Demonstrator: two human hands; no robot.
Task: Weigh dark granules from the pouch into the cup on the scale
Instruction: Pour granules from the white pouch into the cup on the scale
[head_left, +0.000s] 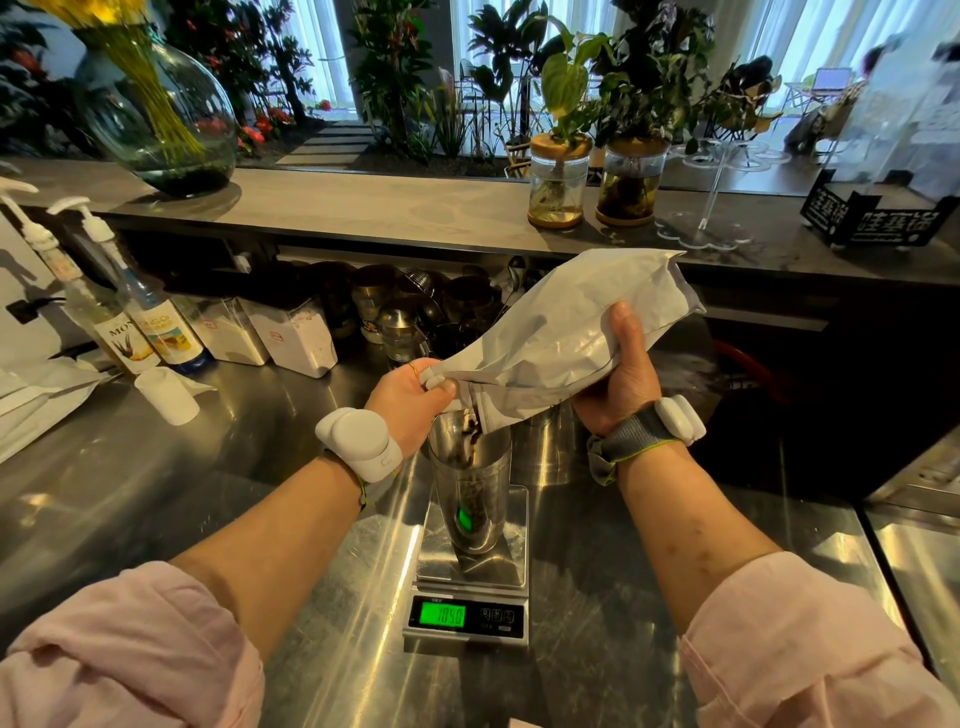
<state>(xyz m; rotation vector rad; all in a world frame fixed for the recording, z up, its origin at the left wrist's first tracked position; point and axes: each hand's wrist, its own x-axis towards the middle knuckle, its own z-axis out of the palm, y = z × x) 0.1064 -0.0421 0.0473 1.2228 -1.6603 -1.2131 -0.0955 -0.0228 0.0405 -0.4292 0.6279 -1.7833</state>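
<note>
A grey foil pouch (566, 327) is tilted with its open mouth down over a tall clear cup (470, 483). The cup stands on a steel digital scale (470, 577), whose green display (443, 616) reads about 105.0. Dark granules (470, 434) fall from the mouth into the cup, and some lie at its bottom. My left hand (413, 397) pinches the pouch's mouth just above the cup's rim. My right hand (621, 374) grips the pouch's raised body from below.
Two syrup pump bottles (150, 322) and white canisters (291, 332) stand at the back left of the steel counter (156, 483), with a small white cup (166, 395) in front. Dark jars sit behind the scale. A raised ledge carries a glass vase (161, 114) and plant jars (558, 182).
</note>
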